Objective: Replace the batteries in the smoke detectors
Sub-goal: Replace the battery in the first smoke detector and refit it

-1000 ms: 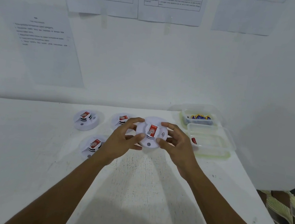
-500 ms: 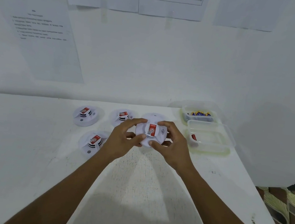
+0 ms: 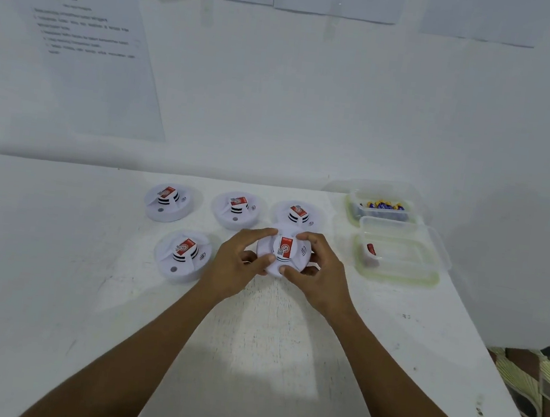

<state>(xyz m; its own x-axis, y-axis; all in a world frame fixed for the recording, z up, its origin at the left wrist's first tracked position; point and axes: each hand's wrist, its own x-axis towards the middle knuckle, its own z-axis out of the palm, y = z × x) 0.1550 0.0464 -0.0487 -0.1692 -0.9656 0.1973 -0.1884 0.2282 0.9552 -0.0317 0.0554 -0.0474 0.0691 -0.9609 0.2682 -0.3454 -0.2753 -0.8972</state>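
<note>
Above the rough white table (image 3: 86, 289), both hands' fingers (image 3: 257, 235) clasp a round, smooth plastic detector (image 3: 282, 253)

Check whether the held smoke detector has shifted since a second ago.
Yes. Against the clear container, the held smoke detector came toward the person, uncovering the rear-right detector.

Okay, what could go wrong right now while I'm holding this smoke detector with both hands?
1. The held detector, pinched between left hand and right hand, may slip or jerk loose when twisted.
2. It sits close to the detector behind, so an elbow or hand might knock that one.
3. The near tub lies right beside the right hand; a sideways move might shove it.
</note>
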